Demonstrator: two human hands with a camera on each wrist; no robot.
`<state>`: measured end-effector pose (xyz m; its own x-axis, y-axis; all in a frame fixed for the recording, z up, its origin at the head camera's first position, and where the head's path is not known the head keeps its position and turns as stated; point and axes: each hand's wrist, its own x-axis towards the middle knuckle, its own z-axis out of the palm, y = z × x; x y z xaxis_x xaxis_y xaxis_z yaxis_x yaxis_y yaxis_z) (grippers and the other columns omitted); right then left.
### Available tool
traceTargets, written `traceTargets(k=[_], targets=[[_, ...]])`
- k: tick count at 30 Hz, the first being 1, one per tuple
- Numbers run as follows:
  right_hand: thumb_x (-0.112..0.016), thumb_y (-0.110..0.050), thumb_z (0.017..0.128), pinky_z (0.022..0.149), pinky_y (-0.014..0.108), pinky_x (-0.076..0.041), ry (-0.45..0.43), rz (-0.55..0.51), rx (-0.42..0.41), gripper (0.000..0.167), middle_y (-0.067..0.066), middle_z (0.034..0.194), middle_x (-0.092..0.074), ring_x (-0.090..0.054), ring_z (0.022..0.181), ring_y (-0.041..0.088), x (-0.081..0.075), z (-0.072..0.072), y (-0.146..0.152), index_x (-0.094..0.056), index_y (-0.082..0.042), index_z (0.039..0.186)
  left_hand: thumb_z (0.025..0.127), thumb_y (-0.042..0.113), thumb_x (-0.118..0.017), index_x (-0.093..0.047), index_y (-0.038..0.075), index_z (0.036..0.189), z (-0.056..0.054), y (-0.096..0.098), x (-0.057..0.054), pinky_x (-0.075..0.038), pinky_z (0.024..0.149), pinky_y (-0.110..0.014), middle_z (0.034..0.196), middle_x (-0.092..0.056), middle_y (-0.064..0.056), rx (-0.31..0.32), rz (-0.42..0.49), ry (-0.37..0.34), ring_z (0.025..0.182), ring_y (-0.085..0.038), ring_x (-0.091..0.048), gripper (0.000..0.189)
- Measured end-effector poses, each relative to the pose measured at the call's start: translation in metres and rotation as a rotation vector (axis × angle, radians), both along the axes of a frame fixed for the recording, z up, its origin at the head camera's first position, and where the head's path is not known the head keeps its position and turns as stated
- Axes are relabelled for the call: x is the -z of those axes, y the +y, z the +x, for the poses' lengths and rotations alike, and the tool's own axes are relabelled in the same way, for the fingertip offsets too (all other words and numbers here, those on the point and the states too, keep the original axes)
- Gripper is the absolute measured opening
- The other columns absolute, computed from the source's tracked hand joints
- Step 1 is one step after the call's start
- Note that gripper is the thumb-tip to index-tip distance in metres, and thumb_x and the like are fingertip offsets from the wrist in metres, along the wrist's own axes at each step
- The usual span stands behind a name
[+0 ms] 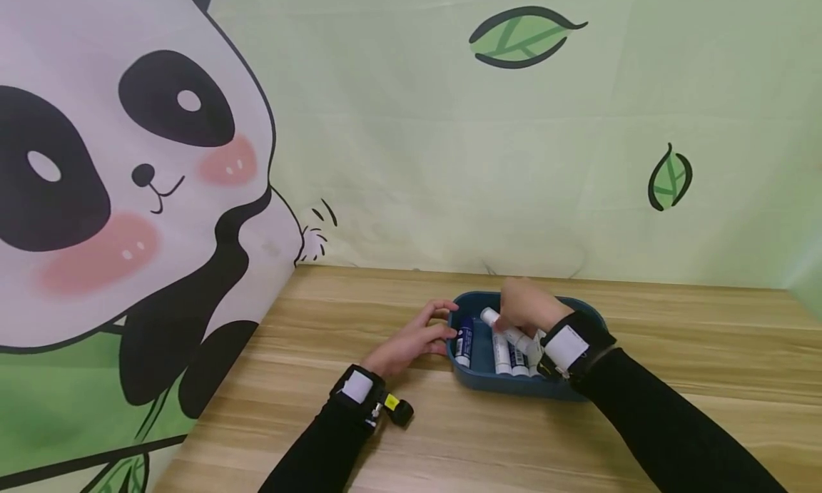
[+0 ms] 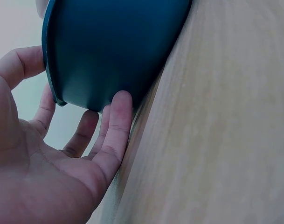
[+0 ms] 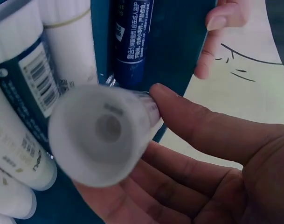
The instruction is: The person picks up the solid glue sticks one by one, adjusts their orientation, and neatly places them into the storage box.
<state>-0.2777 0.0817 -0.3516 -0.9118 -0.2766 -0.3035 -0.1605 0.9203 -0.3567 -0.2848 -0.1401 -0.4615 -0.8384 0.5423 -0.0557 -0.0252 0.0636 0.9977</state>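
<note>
A blue bin (image 1: 472, 380) sits on the table with several glue sticks in it. My right hand (image 1: 523, 306) reaches into it and pinches a white glue stick (image 3: 100, 140) between thumb and fingers. That stick is tilted above the others, its hollow round end facing the right wrist camera. Below it lie white glue sticks (image 1: 501, 354) and one with a dark label (image 3: 32, 77). A blue glue stick (image 1: 464, 342) rests apart at the bin's left end. My left hand (image 1: 411, 339) holds this end, thumb at the rim and other fingertips against the outer wall (image 2: 109, 51).
The wooden table (image 1: 424, 436) stretches out around the bin. Behind it hangs a pale green cloth (image 1: 411, 158) printed with a panda (image 1: 193, 122) and leaves. Each wrist carries a black strap with a device (image 1: 399, 411).
</note>
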Motion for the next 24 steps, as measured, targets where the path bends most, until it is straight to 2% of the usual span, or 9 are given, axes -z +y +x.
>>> traceTargets(k=[9,18,24], targets=[[-0.073,-0.013,0.083,0.055,0.029,-0.051,0.021,0.041,0.009,0.019,0.010,0.075,-0.062,-0.061,0.064,0.021,0.003,-0.003,-0.012,-0.066,0.002,0.090,0.096,0.015,-0.054,-0.042,0.023,0.134,0.002,0.000,-0.003,-0.051,0.084,-0.035,0.139,-0.032,-0.010,-0.002,0.015,-0.007,0.102,-0.023,-0.057,0.041],[-0.076,-0.013,0.081,0.049,0.028,-0.051,0.041,0.027,-0.009,0.022,0.012,0.074,-0.061,-0.062,0.058,0.023,-0.001,-0.002,-0.025,-0.066,0.004,0.091,0.097,0.014,-0.052,-0.041,0.023,0.135,0.002,-0.004,-0.009,-0.050,0.086,-0.035,0.139,-0.032,-0.010,-0.004,0.005,0.001,0.102,-0.024,-0.057,0.040],[-0.078,-0.008,0.078,0.050,0.030,-0.052,0.044,0.055,0.008,0.029,0.015,0.080,-0.062,-0.062,0.060,0.024,0.003,0.000,-0.033,-0.065,0.006,0.099,0.096,0.014,-0.053,-0.039,0.019,0.136,0.002,-0.003,-0.005,-0.050,0.085,-0.037,0.138,-0.033,-0.012,0.017,0.012,0.001,0.098,-0.022,-0.057,0.042]])
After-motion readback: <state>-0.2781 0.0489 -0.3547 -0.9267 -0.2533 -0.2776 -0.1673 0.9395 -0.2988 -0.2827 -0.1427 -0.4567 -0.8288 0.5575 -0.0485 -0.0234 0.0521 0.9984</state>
